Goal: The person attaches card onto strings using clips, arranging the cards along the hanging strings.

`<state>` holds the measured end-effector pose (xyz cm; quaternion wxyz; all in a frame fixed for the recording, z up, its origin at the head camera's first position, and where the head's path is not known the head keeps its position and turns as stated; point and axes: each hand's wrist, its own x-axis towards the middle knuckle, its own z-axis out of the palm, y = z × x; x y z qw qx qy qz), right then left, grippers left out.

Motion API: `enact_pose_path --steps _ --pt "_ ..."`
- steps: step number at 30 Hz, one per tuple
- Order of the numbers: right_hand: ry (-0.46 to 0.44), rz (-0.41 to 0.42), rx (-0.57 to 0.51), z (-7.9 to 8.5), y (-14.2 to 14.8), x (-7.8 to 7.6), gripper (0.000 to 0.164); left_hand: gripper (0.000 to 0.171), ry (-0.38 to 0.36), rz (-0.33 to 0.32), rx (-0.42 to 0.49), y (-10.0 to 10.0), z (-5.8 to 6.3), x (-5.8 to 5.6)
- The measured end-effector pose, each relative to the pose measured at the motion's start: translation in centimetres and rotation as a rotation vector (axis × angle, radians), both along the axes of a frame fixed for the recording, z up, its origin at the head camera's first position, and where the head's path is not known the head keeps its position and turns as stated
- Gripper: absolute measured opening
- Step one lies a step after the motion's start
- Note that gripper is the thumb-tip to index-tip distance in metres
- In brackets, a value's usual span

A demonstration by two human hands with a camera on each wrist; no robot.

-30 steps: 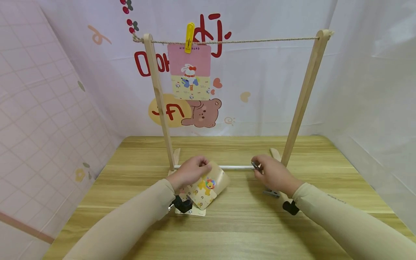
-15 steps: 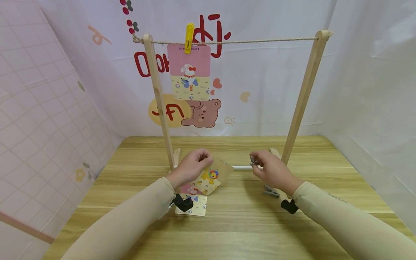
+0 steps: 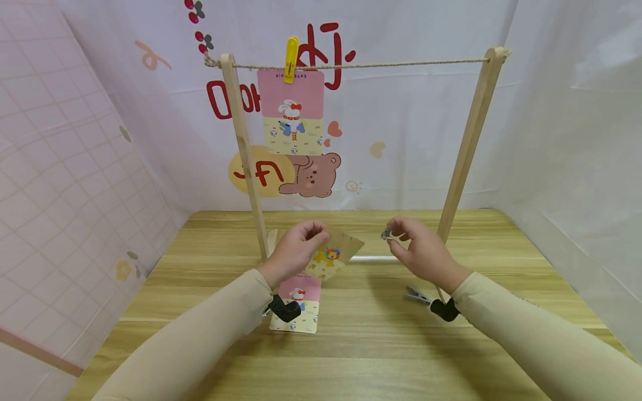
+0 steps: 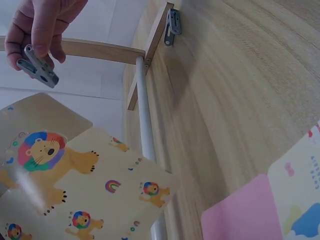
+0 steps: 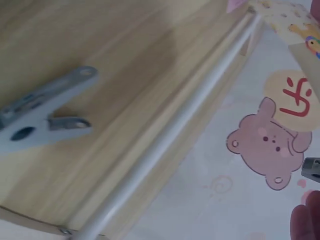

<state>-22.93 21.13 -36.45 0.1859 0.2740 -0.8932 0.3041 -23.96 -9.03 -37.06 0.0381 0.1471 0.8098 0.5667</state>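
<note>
My left hand [image 3: 293, 249] pinches the upper edge of a tan card with a cartoon lion [image 3: 341, 249], raised above the table. The card's printed face fills the lower left of the left wrist view, where the lion has a rainbow mane. Across from it, my right hand [image 3: 423, 250] holds a grey clothespin [image 4: 40, 68] between thumb and fingers, its tip pointing toward the card. A second grey clothespin [image 3: 417, 295] lies on the table below the right hand. Under the left hand, a pink and yellow rabbit card [image 3: 310, 317] lies flat on the table.
A twine line [image 3: 401, 64] runs between two wooden posts [image 3: 468, 145]. From it a matching rabbit card [image 3: 281, 97] hangs by a yellow clothespin [image 3: 291, 58]. A white rod [image 3: 373, 259] joins the posts low down, behind the hands. Printed cloth [image 3: 416, 150] walls the wooden table [image 3: 361, 356].
Both hands have risen from near the table, the left with the lion card and the right with the clothespin. More of the rabbit card on the table shows now.
</note>
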Motion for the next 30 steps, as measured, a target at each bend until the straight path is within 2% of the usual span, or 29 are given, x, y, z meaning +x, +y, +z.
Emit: enact_pose_path --steps 8,18,25,30 --pt "0.096 0.005 -0.082 1.3 -0.5 0.0 0.024 0.017 0.062 0.031 0.017 0.2 0.9 -0.5" --pt "0.084 -0.006 -0.122 2.6 -1.0 0.0 0.021 0.016 0.085 0.082 0.046 0.4 2.0 -0.9" --pt "0.091 0.001 -0.136 3.4 -1.5 -0.1 0.021 0.016 0.134 0.110 0.037 0.7 2.6 -1.4" --pt "0.126 0.003 -0.149 4.1 -1.8 -0.1 0.020 0.016 0.199 0.115 0.026 0.9 3.2 -1.6"
